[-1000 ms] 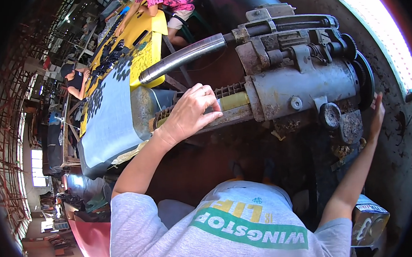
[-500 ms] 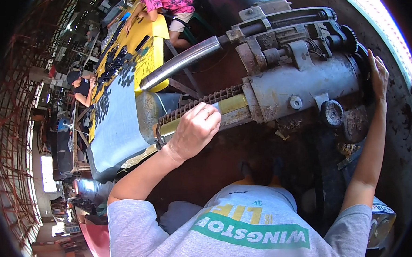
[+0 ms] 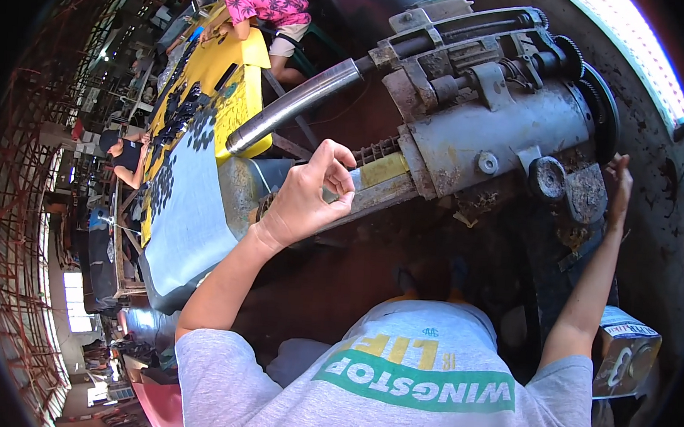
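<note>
Machine housing (image 3: 508, 137) of worn grey metal sits ahead of you, its yellow-faced bar (image 3: 384, 170) running out leftward beside your left hand (image 3: 308, 200). Thumb and fingers curl toward each other there; whether that grip closes on anything, I cannot tell. Your right hand (image 3: 620, 188) is by the dark wheel (image 3: 612, 115), its grip too hidden to judge. You seem to be adjusting the machine by hand; the next move calls for fingers clear of the gears (image 3: 572, 55).

Glare blows out the upper-right opening (image 3: 648, 48), the floor (image 3: 355, 264) lies dim, edges bend.
</note>
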Tool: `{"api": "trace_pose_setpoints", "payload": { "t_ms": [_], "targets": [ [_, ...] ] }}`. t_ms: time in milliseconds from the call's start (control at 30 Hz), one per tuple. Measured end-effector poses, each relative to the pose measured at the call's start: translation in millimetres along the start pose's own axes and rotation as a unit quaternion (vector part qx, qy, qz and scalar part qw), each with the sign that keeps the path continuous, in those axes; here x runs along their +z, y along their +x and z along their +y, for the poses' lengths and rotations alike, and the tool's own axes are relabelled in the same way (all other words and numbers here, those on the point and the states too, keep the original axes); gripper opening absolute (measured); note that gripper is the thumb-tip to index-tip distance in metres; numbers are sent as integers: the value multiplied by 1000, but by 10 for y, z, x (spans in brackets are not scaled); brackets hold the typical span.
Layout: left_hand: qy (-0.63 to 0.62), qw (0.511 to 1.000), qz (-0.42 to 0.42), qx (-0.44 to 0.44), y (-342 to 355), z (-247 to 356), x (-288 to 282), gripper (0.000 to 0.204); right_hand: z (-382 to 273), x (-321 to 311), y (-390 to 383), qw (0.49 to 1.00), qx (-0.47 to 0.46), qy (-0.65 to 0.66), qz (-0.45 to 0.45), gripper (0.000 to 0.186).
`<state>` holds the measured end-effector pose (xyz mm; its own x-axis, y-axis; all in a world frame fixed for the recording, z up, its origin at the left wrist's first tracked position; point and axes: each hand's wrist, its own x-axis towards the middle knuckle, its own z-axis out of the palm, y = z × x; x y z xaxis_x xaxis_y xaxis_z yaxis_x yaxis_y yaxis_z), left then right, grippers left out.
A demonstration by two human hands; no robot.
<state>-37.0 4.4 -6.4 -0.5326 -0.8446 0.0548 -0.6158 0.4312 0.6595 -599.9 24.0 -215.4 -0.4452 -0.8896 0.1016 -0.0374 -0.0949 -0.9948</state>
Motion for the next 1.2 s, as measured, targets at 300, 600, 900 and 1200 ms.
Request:
{"api": "trace_pose_setpoints", "payload": {
  "t_ms": [300,600,900,1200],
  "targets": [
    [-206,974,40,-85,-118,-168,-72,42,-1380,680,1147,809,37,-572,-130,54],
    [-167,984,32,-56,-109,-240,-9,40,-538,291,954,945,-174,-274,32,37],
    [-153,987,-17,-43,-104,-126,35,29,901,-589,232,835,-401,-370,75,42],
    [30,998,-33,33,-71,84,-58,22,-665,202,64,984,-103,-146,11,44]
  ]
}}
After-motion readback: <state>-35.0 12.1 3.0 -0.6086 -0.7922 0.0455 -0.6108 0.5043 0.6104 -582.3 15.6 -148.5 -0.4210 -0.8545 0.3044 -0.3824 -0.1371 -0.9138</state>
